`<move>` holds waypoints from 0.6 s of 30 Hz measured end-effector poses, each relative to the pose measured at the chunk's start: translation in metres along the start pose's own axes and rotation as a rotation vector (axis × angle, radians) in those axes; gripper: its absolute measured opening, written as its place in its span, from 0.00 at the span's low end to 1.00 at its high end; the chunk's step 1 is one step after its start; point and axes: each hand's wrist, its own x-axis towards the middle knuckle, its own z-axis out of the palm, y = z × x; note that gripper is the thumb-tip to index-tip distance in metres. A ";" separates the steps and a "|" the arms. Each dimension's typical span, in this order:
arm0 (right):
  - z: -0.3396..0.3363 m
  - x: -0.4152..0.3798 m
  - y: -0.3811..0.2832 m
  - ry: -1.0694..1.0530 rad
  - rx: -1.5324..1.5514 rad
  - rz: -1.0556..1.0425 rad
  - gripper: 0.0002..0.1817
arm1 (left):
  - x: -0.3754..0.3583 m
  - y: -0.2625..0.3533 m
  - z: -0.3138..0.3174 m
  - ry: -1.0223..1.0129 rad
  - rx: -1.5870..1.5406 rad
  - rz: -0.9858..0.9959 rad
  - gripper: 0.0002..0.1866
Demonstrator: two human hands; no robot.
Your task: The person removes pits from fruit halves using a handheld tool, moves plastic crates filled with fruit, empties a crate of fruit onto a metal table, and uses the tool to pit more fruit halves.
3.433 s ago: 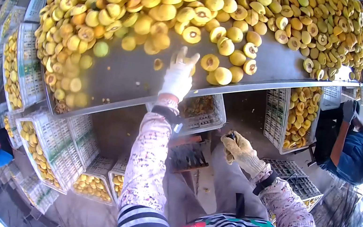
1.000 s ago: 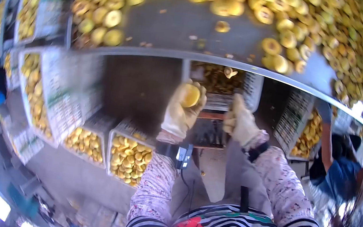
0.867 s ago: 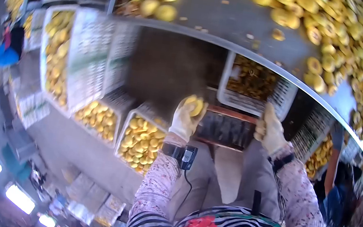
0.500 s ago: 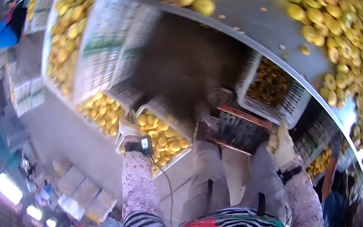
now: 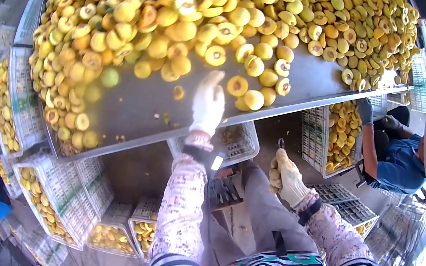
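Note:
My left hand (image 5: 209,104), in a white glove, reaches over the metal table (image 5: 151,134) with fingers stretched out and nothing visible in them. Just beyond its fingertips lie halved yellow peaches (image 5: 215,55), many with brown pits or hollows showing. Lower down, near my thigh, my gloved right hand (image 5: 287,179) is closed around a small pitting tool (image 5: 281,143); its looped metal tip sticks out past the fingers, and its handle is hidden. A white plastic crate (image 5: 241,147) stands under the table edge, between my two hands.
Peach halves are heaped across the back and left of the table. Crates of fruit (image 5: 45,207) stand at lower left, with another crate (image 5: 316,130) at right. A co-worker in a blue shirt and hat (image 5: 403,163) sits at right, one gloved hand by that crate.
The view has swung up toward the tabletop. My left hand has gone from a fruit crate on the floor to above the table. The tool's loop now shows at my right hand.

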 end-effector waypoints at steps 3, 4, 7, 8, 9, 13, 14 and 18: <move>-0.030 0.005 -0.020 -0.029 0.053 -0.017 0.25 | 0.031 0.027 0.042 -0.440 0.334 0.028 0.28; -0.034 0.007 -0.027 -0.022 0.059 -0.017 0.24 | 0.037 0.033 0.046 -0.639 0.540 -0.003 0.28; -0.040 0.015 -0.045 -0.168 -0.012 -0.040 0.23 | 0.050 0.025 0.047 -0.599 0.542 -0.130 0.20; -0.034 0.016 -0.052 -0.185 -0.037 -0.007 0.21 | 0.045 0.020 0.041 -0.526 0.473 -0.161 0.15; -0.024 0.014 -0.058 -0.235 -0.046 -0.002 0.20 | 0.039 0.011 0.037 -0.474 0.317 -0.382 0.14; 0.022 0.002 -0.078 -0.474 -0.110 -0.037 0.19 | -0.010 0.058 0.014 -0.155 -0.721 -0.624 0.15; 0.032 0.000 -0.080 -0.487 -0.165 -0.040 0.21 | -0.024 0.067 0.007 -0.160 -0.945 -0.749 0.14; 0.056 -0.006 -0.070 -0.424 -0.454 -0.111 0.26 | -0.060 0.097 0.000 0.084 -1.325 -0.809 0.09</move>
